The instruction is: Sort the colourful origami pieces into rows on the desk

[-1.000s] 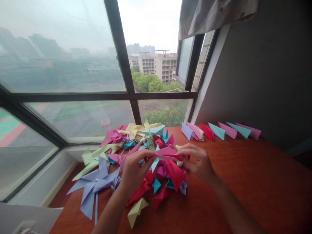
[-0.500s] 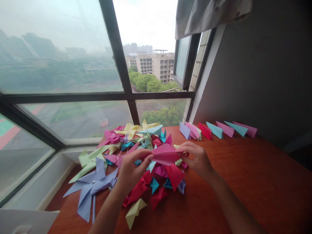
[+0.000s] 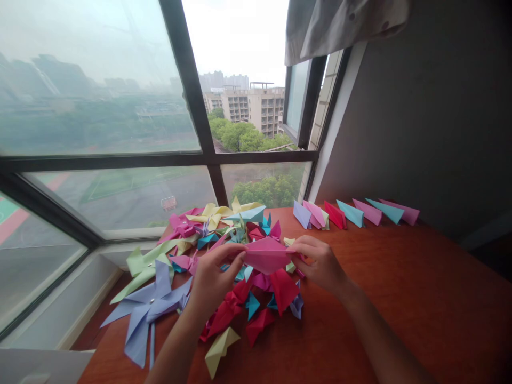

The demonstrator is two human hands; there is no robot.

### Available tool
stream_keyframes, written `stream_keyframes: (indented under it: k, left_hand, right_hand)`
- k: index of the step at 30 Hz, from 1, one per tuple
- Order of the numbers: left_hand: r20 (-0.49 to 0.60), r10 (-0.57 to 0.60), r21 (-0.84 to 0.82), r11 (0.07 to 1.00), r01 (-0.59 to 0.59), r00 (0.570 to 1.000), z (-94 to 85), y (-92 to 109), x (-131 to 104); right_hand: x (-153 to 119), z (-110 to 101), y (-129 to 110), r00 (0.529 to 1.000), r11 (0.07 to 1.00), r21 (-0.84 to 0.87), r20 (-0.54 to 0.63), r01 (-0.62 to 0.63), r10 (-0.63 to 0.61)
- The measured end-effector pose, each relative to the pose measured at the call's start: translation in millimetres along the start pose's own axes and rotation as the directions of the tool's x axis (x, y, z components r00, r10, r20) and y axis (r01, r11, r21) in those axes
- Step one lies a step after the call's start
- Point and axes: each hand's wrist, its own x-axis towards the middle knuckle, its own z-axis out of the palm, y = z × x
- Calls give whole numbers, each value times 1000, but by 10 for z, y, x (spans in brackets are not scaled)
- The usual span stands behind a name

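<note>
A pink folded paper piece [image 3: 267, 256], wide in the middle and narrow at both ends, is held level above a heap of coloured origami. My left hand [image 3: 219, 269] pinches its left end between thumb and fingers. At the opposite end, my right hand [image 3: 318, 261] is closed on the other tip. Right below it lie red folded papers [image 3: 285, 290], a small blue folded piece [image 3: 252, 305] and a pale yellow folded piece [image 3: 221, 349]. Parts of the heap are hidden behind my hands.
A lavender paper pinwheel [image 3: 150, 304] and a light green pinwheel [image 3: 148, 265] lie at the left of the brown table [image 3: 392, 298]. Several paper planes, among them a red one [image 3: 335, 214], stand in a row along the back right. Windows [image 3: 100, 80] rise behind the table.
The pink paper has tilted slightly, so more of its lower face shows. Both hands keep their hold on its ends. The whole view has shifted a little.
</note>
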Motion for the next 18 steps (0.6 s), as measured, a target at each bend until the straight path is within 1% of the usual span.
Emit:
stream_keyframes:
  k: [4, 7, 11, 14, 18]
  left_hand:
    - [25, -106, -128, 986, 108, 994, 8, -14, 8]
    - [37, -201, -239, 949, 204, 979, 3, -4, 20]
    - [65, -301, -285, 908, 307, 951, -4, 7, 24]
    - [82, -338, -293, 891, 347, 938, -3, 9, 24]
    - [63, -347, -343, 873, 347, 936, -16, 19, 29]
  right_hand:
    - [-1, -3, 4, 999, 999, -12, -40, 32, -32]
    - [0, -11, 7, 996, 997, -32, -57, 65, -67]
    - [-8, -19, 14, 994, 994, -59, -62, 89, -93]
    - [-13, -24, 32, 993, 993, -71, -69, 92, -97]
    - [-5, -81, 108, 992, 994, -95, -106, 55, -65]
